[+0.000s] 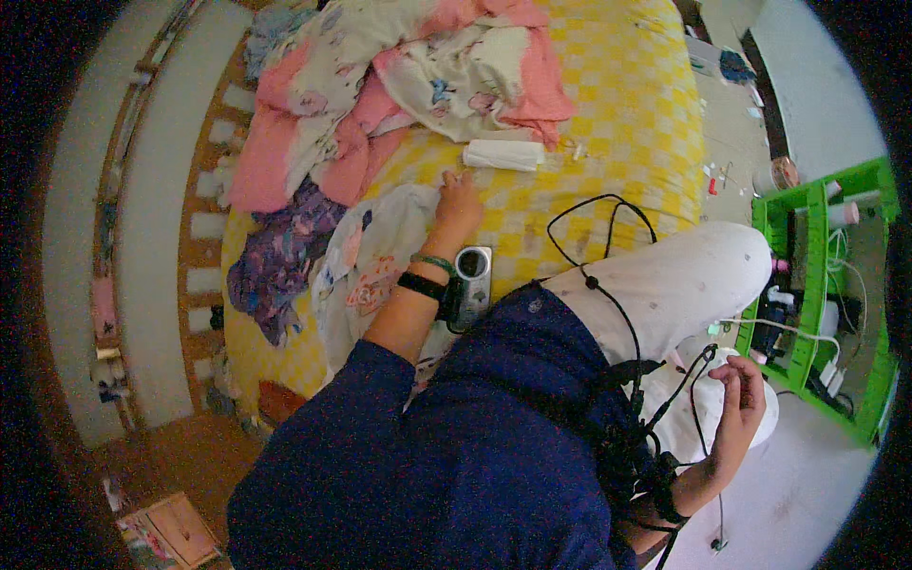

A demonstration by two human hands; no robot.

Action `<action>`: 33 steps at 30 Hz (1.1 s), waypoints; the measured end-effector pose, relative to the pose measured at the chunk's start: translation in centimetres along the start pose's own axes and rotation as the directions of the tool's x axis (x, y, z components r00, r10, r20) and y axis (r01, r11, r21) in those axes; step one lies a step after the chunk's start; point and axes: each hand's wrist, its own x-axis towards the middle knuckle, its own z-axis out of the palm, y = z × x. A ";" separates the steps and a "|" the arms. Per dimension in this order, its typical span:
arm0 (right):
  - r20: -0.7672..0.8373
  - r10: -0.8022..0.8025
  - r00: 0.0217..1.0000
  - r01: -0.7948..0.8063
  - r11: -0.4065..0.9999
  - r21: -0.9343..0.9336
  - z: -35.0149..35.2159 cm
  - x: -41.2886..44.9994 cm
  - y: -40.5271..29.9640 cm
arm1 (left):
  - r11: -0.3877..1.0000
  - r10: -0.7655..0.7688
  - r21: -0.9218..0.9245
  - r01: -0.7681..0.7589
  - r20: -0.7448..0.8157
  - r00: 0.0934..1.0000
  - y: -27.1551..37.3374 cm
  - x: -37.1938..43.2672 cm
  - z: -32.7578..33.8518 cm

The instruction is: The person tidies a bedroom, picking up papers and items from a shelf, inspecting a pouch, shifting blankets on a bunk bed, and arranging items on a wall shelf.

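Observation:
My left hand [459, 203] rests over the bed with its fingers slightly apart and nothing seen in them. Just beyond its fingertips lies a white roll [504, 154], perhaps of thin plastic or paper. By my left wrist is a silver device [473, 285] with a round dark face. A pale printed cloth [370, 285] spreads beneath that forearm. My right hand [744, 392] hovers near my white-trousered leg, its fingers loosely curled and apparently holding nothing. Close to it, black cables [662, 406] run along my waist and thigh.
Pink-and-white bedding [456, 78] and a purple patterned cloth [281, 263] lie on the yellow checked bed sheet [627, 92]. A green shelf rack [805, 299] with bottles and cords stands at right. Small items [581, 148] sit past the roll. A wooden bed rail [192, 285] borders the left.

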 end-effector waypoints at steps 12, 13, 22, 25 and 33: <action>0.024 0.008 1.000 -0.009 0.998 0.057 0.0 -0.1 0.6 | 0.990 0.045 -0.123 -0.065 -0.155 0.987 -4.9 2.8 2.7; 0.047 0.038 0.998 -0.041 0.997 0.060 0.2 0.1 0.5 | 0.989 0.054 -0.126 -0.073 -0.148 0.988 -3.8 2.6 1.8; 0.134 0.073 0.988 -0.084 0.994 0.076 2.4 1.9 -0.2 | 0.523 0.391 -0.852 -0.011 0.229 0.892 13.6 -1.8 -9.0; 0.214 0.043 0.976 -0.047 0.999 0.010 3.0 2.9 -1.4 | 0.465 0.486 -0.885 -0.014 0.242 0.840 20.1 -3.9 -11.7; 0.113 -0.007 0.994 -0.043 0.903 0.428 4.9 4.8 -1.6 | 0.374 0.705 -0.922 0.098 0.352 0.615 29.8 -8.8 -12.6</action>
